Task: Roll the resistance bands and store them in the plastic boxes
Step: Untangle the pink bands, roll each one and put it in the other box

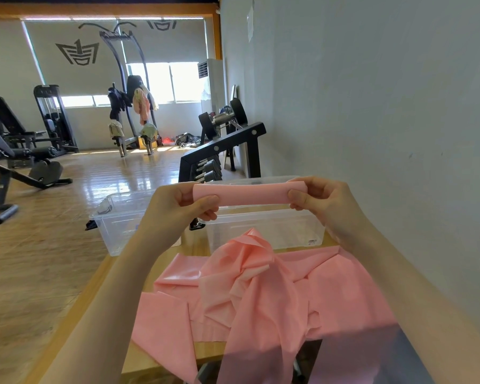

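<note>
The rolled pink band (248, 193) hangs level between both hands, its long axis running left to right; the left hand (183, 206) and right hand (320, 199) each pinch one end. It sits directly above the right-hand clear box (263, 231), so that box is the nearer drop, while the left box (117, 217) stands farther off.

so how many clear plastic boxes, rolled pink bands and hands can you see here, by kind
clear plastic boxes: 2, left box and right box
rolled pink band: 1
hands: 2, left hand and right hand, each gripping one end of the roll
total: 5
</note>
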